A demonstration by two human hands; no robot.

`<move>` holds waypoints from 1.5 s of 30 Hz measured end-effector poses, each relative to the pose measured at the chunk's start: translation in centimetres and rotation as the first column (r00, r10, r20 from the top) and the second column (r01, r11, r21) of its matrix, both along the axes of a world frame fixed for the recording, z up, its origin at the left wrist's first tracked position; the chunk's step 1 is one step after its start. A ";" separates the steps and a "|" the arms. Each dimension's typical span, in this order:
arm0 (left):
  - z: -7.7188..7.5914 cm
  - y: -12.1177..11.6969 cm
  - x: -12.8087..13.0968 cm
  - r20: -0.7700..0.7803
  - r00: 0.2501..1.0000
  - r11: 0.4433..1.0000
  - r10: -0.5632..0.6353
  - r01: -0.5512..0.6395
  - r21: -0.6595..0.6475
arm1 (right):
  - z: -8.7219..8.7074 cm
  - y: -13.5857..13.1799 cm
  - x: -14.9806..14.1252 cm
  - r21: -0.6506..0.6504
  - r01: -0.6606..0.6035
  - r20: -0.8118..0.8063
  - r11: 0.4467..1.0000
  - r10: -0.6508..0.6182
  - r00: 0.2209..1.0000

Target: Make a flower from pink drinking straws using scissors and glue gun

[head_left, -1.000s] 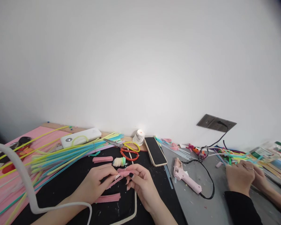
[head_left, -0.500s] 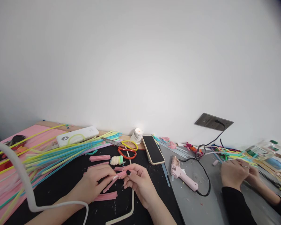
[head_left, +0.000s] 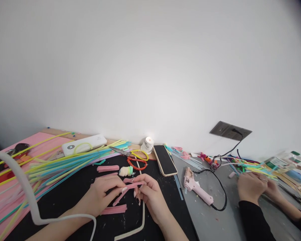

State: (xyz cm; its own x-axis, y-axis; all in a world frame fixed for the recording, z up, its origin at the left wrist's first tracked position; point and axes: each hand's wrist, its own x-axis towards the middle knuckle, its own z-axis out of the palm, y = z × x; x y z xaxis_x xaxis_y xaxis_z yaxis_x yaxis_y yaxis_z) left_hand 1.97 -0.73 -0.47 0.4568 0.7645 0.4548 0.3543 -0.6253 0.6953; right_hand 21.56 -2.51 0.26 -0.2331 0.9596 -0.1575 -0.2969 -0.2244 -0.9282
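Above the black mat (head_left: 140, 224), the left hand (head_left: 102, 194) and right hand (head_left: 152, 197) are pinching fuzzy pink strips (head_left: 131, 185) between their fingertips; looking light and bendable but easily crushed, they are probably favouring a gentle hold near the ends.
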 end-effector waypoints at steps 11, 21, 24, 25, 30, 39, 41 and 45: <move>0.2 0.0 0.1 0.026 0.998 0.992 0.054 -0.051 -0.117 | 0.0 -0.4 -0.7 0.218 -0.001 0.268 0.976 -0.059 0.962; 0.1 -0.3 0.3 -0.080 0.996 0.985 0.027 -0.040 -0.170 | -0.1 -0.4 0.1 0.330 0.076 0.465 0.941 -0.232 0.855; -0.2 -0.2 0.5 -0.128 0.992 0.981 -0.008 -0.017 -0.191 | 0.0 -0.4 0.3 0.392 0.060 0.490 0.918 -0.263 0.831; -0.3 -0.2 0.5 -0.145 0.989 0.981 -0.015 -0.013 -0.192 | 0.0 -0.4 0.4 0.418 0.055 0.495 0.907 -0.279 0.823; 0.0 -0.3 0.7 -0.157 0.987 0.978 -0.027 -0.006 -0.207 | 0.0 -0.4 0.5 0.443 0.058 0.494 0.894 -0.298 0.816; 0.7 0.0 0.0 -0.042 0.994 0.952 0.099 -0.107 -0.286 | -0.4 0.2 0.8 0.311 -0.054 0.577 0.949 -0.143 0.804; 0.8 0.1 0.0 -0.027 0.994 0.948 0.101 -0.105 -0.302 | -0.3 0.1 0.9 0.363 -0.065 0.614 0.929 -0.186 0.767; 0.9 0.1 0.2 0.014 0.996 0.922 0.088 -0.076 -0.378 | 0.2 0.0 1.2 0.437 -0.125 0.674 0.891 -0.232 0.701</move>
State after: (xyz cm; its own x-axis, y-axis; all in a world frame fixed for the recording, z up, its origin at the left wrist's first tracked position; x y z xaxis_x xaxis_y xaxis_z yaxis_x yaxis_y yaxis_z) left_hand 2.17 -0.61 0.48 0.3756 0.9164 0.1382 0.3681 -0.2843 0.8852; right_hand 22.79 -2.52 0.45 -0.1733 0.9704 0.1681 0.4715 0.2316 -0.8509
